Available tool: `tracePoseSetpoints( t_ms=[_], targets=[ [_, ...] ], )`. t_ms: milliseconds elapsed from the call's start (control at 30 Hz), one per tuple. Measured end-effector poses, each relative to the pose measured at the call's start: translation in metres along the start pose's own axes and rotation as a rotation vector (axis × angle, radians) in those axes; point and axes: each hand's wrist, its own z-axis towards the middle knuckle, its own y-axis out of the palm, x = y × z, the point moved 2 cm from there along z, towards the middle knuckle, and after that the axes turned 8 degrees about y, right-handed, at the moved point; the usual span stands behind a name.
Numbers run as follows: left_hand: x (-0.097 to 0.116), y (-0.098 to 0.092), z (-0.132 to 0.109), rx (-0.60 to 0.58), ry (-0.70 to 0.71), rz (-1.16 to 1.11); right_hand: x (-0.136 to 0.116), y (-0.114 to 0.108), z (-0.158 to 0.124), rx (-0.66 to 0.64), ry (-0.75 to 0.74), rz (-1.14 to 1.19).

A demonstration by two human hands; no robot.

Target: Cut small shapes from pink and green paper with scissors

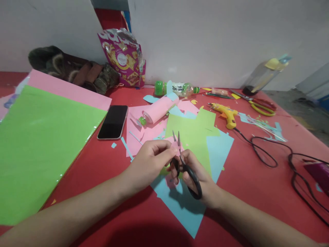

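Observation:
My right hand [199,173] grips black-handled scissors [186,168], their blades slightly apart and pointing away from me. My left hand [151,159] pinches a small pink paper scrap [177,145] right at the blades. Both hands hover above overlapping light blue [218,151] and green [191,128] paper sheets on the red table [244,185]. Behind them lies a bottle wrapped in pink paper [158,109] on a pink sheet [144,132].
A black phone [113,121] lies left of the papers. Large green [38,144] and pink [66,89] sheets cover the left side. A yellow glue gun [226,113] with a black cord [269,154], yellow-handled scissors [259,104], a green-capped bottle [177,88] and a snack bag [125,60] lie farther back.

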Motion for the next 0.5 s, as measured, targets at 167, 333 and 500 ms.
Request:
tracePoseSetpoints(
  t_ms=[167, 333, 500],
  targets=[
    [0.0001, 0.0004, 0.0001, 0.008, -0.003, 0.013, 0.0006, -0.0001, -0.0008, 0.014, 0.007, -0.008],
    [-0.0001, 0.0005, 0.0011, 0.012, 0.007, 0.032, 0.0012, -0.0001, -0.0016, 0.028, 0.014, -0.010],
    [-0.0007, -0.0014, 0.0023, 0.018, 0.003, 0.080, 0.0039, -0.0007, -0.0015, 0.044, 0.027, 0.032]
  ],
)
